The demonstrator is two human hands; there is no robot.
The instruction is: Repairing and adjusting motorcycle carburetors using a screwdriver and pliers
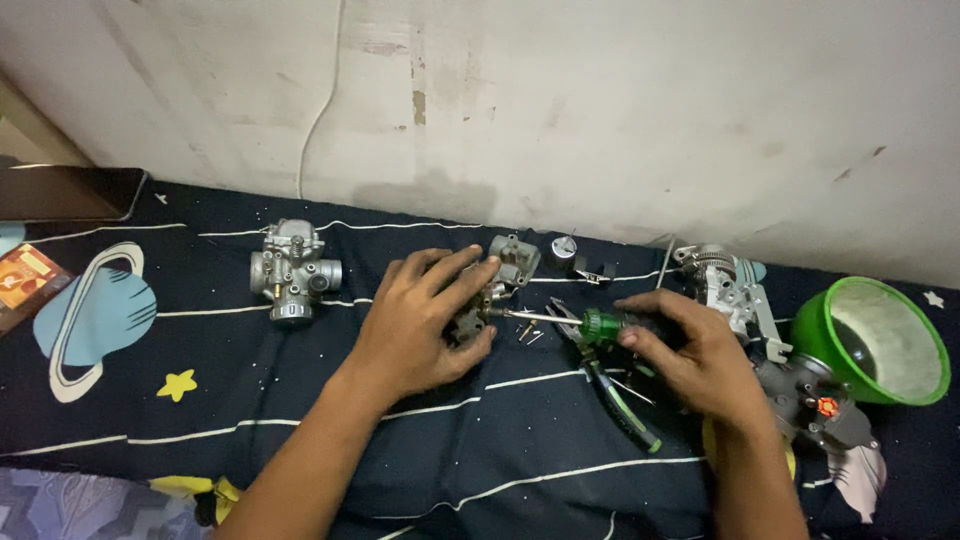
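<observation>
My left hand (422, 322) grips a grey metal carburetor body (478, 305) and presses it down on the dark space-patterned sheet (250, 400). My right hand (690, 350) holds a screwdriver with a green handle (603, 325). Its thin shaft (530, 317) points left and its tip meets the carburetor body. A separate grey metal cover piece (516, 256) lies just beyond the held part. Pliers with green and black grips (620, 400) lie on the sheet under my right hand.
A second carburetor (293, 270) stands at the left. At the right lie more metal assemblies (735, 285), one with a red dot (815, 405), and a green bowl-shaped cup (880, 340). A small round black and silver cap (565, 250) and tiny loose parts (530, 335) sit mid-sheet. A wall rises behind.
</observation>
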